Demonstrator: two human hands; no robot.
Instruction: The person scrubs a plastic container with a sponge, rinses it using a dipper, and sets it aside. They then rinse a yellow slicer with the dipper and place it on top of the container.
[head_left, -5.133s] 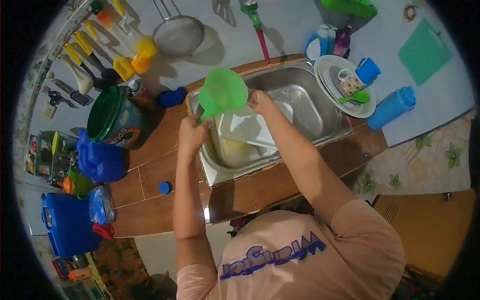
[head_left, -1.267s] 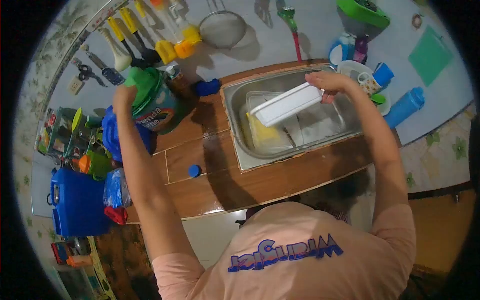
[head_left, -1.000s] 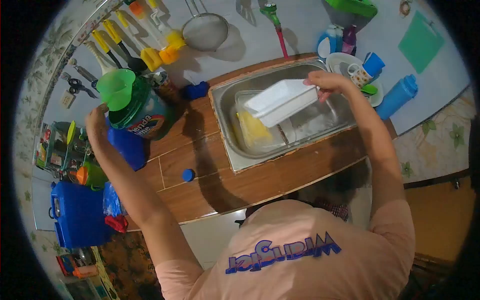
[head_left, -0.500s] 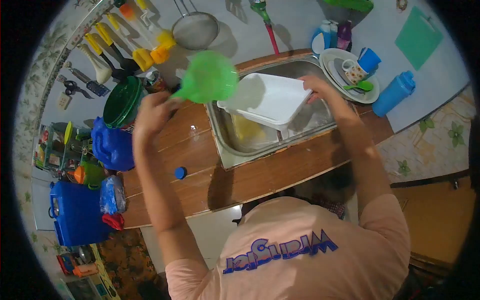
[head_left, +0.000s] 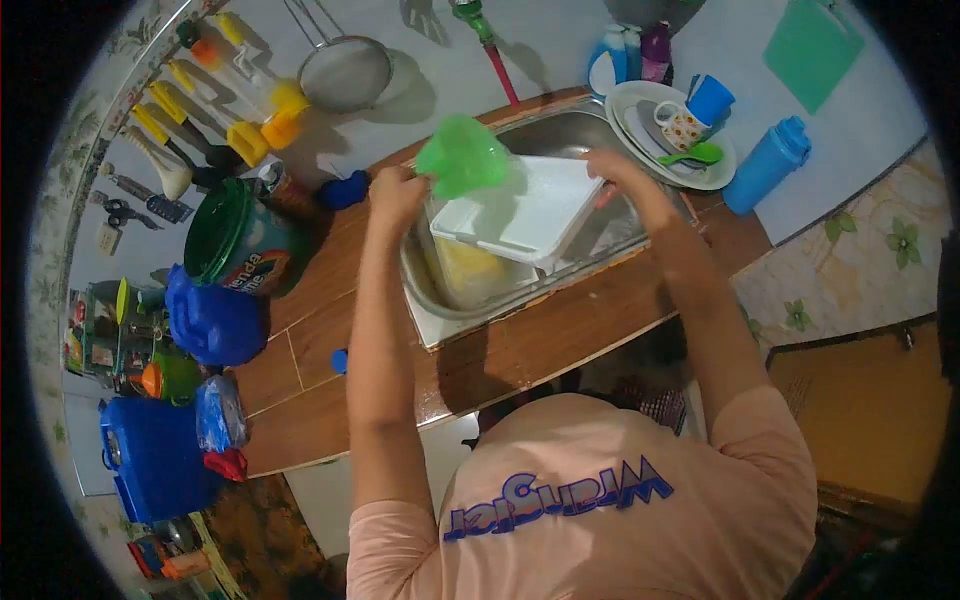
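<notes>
My left hand grips the handle of a green plastic dipper and tilts it over a white rectangular container. My right hand holds that container by its far edge above the steel sink. Under it in the sink lies a clear tub with something yellow inside. Both arms reach out over the wooden counter.
A green-lidded bucket and a blue jug stand left of the sink. Plates, a cup and a blue mug sit at the sink's right, beside a blue bottle. Utensils and a strainer hang on the wall. A blue case is at far left.
My left hand lifted the green dipper from the bucket and swung it right, over the white container. My right hand turned the container from tilted on edge to open side up.
</notes>
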